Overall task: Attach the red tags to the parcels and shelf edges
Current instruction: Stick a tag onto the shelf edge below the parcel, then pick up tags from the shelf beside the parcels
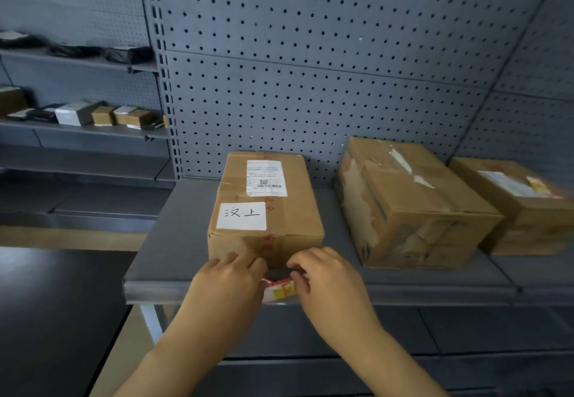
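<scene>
At lower centre, left hand [231, 275] and right hand [323, 275] pinch one red tag [279, 290] against the shelf edge [161, 291], attachment unfinished; the boxes [413, 207] show no tags.

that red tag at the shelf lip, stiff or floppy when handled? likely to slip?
The red tag looks thin and flat, so probably floppy and very light. Both the left hand and right hand pinch its ends against the shelf edge, which suggests that it needs support to stay straight. Its surface looks glossy, so possibly slippery.
</scene>
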A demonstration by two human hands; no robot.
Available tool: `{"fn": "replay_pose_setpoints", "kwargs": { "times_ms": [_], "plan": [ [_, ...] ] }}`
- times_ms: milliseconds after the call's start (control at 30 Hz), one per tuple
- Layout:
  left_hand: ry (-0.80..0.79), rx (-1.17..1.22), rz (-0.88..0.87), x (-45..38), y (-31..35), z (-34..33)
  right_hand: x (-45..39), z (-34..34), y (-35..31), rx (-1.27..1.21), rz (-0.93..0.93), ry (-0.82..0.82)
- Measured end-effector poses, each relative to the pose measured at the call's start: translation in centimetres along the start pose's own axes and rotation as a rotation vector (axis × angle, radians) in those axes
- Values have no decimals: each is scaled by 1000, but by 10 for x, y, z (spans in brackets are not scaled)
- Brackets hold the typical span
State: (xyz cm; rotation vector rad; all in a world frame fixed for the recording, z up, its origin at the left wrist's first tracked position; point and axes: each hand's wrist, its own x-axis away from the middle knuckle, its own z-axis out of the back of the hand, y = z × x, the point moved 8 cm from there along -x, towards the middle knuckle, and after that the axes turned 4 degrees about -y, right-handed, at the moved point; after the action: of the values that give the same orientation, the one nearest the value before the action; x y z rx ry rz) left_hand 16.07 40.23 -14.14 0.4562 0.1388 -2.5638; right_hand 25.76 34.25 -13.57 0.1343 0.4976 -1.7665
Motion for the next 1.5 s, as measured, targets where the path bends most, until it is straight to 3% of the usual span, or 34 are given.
{"fn": "replay_pose_setpoints", "kwargs": {
  "times_ms": [333, 667, 867, 967, 1167, 1367, 1500],
  "plan": [
    [180, 91, -219, -63, 85, 45, 41, 93, 74, -16, -204, 97],
    [49, 100, -548, -121, 262, 44, 123, 185, 188, 45, -497, 153],
    [-99, 90, -634, -156, 372, 31, 170, 243, 258, 93, -580, 189],
    [24, 203, -621, -173, 419, 39, 191, 270, 296, 120, -605, 224],
    [14, 242, -587, -201, 481, 26, 217, 295, 360, 132, -629, 263],
    [-9, 208, -515, -252, 510, 23, 209, 303, 422, 117, -617, 277],
    [85, 207, -483, -296, 519, 6, 188, 306, 467, 120, -575, 283]
  ]
}}
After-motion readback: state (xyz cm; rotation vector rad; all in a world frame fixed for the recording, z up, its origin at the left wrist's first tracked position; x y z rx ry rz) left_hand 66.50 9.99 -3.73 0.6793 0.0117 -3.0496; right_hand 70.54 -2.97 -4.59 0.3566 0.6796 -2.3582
